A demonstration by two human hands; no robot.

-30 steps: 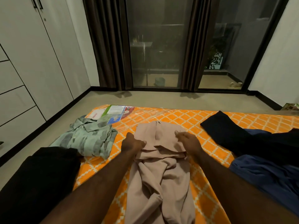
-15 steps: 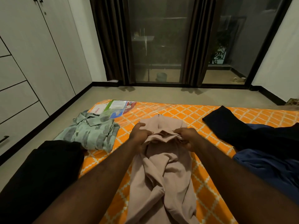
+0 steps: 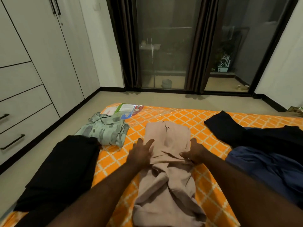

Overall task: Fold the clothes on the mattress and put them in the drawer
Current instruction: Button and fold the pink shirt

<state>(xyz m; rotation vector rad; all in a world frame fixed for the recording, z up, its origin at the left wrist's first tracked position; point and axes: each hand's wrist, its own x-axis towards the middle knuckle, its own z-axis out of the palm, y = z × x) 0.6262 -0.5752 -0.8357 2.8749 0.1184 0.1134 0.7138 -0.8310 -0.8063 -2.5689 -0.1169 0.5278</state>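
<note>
Pressing down now, the left hand (image 3: 141,152) lies flat on the left side of the beige garment (image 3: 167,141), fingers straight and fanned apart. The right hand (image 3: 196,152) works the opposite side, fingers curled in and bunching a ridge of the cloth.

The garment sits mid-mattress, its long axis running from the near edge straight toward the far edge. The far half is smoothed into a flat rectangle, and the near half is rumpled and twisted.

As for writing, a printed leaflet (image 3: 127,108) shows under clear plastic at the far left corner of the orange lattice mattress (image 3: 188,118), but its print is too small to read. A dark label at the collar of the folded green patterned shirt (image 3: 106,131) is unreadable too.

The shirt lies near the left edge, with a narrow orange strip between it and the beige piece. A black garment (image 3: 65,169) drapes over the left edge. On the right a wider bare band separates the beige piece from another black garment (image 3: 229,128), which lies over a blue garment (image 3: 270,169).

A strip of floor (image 3: 68,122) lies between the left edge and the drawers (image 3: 24,112), which have dark bar handles.
</note>
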